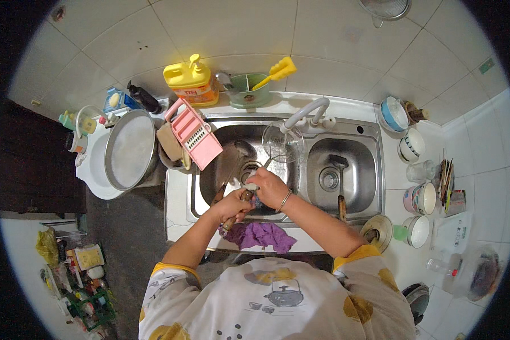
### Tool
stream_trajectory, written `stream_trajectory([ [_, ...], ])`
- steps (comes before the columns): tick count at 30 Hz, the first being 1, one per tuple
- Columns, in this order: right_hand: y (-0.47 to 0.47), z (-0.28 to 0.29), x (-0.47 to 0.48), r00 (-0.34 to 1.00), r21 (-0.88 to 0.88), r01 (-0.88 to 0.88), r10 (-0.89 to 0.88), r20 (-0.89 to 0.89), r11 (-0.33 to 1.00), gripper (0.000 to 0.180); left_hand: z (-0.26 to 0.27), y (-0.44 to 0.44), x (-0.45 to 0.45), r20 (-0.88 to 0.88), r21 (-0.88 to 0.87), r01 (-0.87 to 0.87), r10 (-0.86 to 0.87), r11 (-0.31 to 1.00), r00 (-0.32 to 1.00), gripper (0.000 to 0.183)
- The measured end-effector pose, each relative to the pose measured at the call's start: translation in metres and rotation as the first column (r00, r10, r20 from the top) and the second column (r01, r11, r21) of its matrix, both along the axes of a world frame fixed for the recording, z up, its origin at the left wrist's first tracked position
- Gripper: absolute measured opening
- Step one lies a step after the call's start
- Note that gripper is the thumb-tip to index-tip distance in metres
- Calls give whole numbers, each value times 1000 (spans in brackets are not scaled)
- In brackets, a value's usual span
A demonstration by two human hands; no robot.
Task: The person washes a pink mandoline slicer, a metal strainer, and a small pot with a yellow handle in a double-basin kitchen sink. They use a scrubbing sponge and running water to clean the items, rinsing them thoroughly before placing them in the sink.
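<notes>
Over the left basin of a steel double sink (204,204), my left hand (233,207) is closed around the wooden handle (230,224) of a wire skimmer. The skimmer's round mesh head (283,142) lies beneath the grey faucet (308,111). My right hand (271,187) pinches a whitish scrubbing pad or cloth (251,186) against the handle near its upper end. Another utensil with a dark wooden handle (219,194) leans in the left basin, left of my hands. In the right basin (361,153) rests a utensil with a wooden handle (342,208).
A purple cloth (261,236) lies on the front edge. A pink grater (195,136) leans over the sink's left rim, beside a large metal basin (129,148). Behind stand a yellow detergent jug (191,83) and a green caddy (248,91). Several bowls (417,231) line the right counter.
</notes>
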State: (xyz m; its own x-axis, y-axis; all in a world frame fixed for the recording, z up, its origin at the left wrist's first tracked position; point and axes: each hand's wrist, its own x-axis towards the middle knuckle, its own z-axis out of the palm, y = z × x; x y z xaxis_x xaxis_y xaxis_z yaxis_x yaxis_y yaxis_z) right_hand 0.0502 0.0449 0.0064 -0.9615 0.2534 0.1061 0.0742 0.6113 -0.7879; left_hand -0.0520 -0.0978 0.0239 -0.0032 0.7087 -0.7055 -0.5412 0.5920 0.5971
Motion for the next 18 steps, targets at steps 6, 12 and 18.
stream_trajectory([
  [6,35,-23,-12,979,0,204,-204,-5,979,30,4,1,8,-88,4,11,-10,1000,996,25],
  [12,19,-21,-9,995,-12,60,-61,-78,998,34,-12,-2,5,-80,-1,-26,26,1000,996,22],
  [18,67,-29,5,904,-127,417,-425,-45,900,26,7,-10,8,308,124,-310,260,943,915,35],
])
